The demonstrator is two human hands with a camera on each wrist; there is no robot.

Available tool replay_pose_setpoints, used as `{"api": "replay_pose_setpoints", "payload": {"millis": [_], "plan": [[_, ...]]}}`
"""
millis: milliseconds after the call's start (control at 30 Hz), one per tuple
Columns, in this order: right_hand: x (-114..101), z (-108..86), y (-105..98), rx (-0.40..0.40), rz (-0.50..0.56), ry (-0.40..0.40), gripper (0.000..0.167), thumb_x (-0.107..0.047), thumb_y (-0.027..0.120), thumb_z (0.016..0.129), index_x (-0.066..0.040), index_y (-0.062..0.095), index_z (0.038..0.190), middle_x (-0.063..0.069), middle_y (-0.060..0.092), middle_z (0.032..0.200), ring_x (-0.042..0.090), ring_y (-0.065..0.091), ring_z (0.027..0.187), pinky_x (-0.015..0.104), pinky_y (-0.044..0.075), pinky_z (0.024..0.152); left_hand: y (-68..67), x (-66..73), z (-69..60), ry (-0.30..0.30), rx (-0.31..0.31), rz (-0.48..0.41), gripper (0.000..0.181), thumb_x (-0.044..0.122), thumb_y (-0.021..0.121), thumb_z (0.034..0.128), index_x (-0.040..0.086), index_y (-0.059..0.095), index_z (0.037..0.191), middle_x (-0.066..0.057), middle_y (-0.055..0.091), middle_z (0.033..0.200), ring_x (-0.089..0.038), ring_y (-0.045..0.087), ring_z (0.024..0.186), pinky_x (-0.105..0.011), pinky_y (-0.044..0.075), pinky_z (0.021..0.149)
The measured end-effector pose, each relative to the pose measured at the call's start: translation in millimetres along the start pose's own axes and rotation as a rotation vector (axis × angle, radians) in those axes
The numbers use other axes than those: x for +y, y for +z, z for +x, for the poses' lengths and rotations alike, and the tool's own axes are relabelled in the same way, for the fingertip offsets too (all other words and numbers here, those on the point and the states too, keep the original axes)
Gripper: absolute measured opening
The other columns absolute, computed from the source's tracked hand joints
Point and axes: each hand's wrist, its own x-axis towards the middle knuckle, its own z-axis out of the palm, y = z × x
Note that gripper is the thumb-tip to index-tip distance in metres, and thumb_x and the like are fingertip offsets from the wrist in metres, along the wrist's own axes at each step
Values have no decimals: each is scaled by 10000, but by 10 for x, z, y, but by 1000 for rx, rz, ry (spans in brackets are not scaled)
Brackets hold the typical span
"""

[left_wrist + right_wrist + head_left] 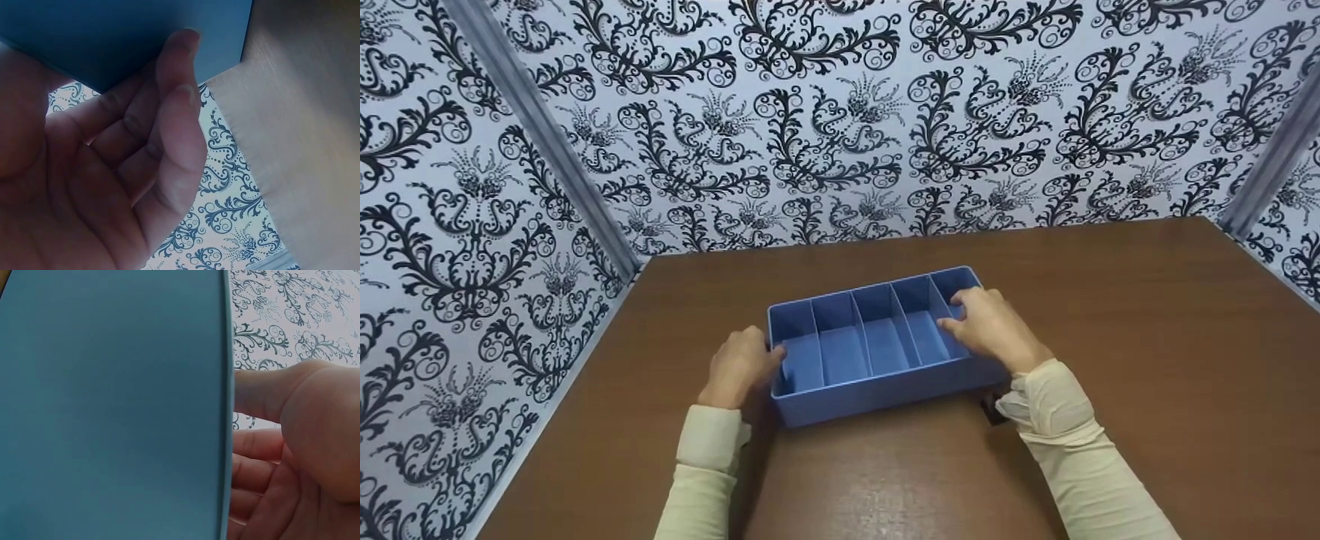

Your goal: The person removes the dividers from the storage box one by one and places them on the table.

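A blue tray (877,388) with several compartments in a row lies at an angle on the wooden table, nothing visible inside the compartments. The left hand (737,365) grips its left end, thumb over the rim; in the left wrist view the fingers of this hand (118,146) curl against the blue wall (219,34). At the right end, the right hand (994,328) holds the rim, its fingertips reaching over the end compartment. The right wrist view has the blue wall (118,405) covering the fingertips of the right hand (298,439).
The brown table (1147,337) extends around the tray. Behind it and at the left stand white walls (840,112) with a black scroll pattern and grey strips at the corners. A small dark object (994,410) shows beside the right wrist.
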Motion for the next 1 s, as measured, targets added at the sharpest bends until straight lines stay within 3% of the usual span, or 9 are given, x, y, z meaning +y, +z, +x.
{"api": "replay_pose_setpoints", "payload": {"millis": [333, 767, 1000], "plan": [[-7, 17, 46, 3, -47, -23, 422, -200, 655, 935, 102, 612, 1226, 291, 621, 1235, 482, 569, 1167, 570, 441, 977, -11, 1, 0, 13, 25, 29, 304, 263, 632, 956, -33, 704, 968, -88, 584, 716, -222, 572, 649, -344, 440, 584], [8, 19, 70, 17, -49, -49, 302, -124, 637, 921, 102, 669, 1118, 263, 685, 1085, 361, 638, 913, 534, 502, 848, -15, 8, -4, 15, 26, 27, 296, 247, 622, 958, -38, 694, 981, -98, 600, 737, -224, 584, 648, -339, 432, 569], [15, 24, 80, 16, -64, -59, 287, -105, 631, 910, 99, 675, 1106, 265, 687, 1061, 361, 631, 896, 536, 501, 835, -18, 13, -6, 6, 26, 25, 308, 259, 624, 959, -38, 691, 1002, -96, 597, 740, -221, 585, 647, -330, 431, 563]]}}
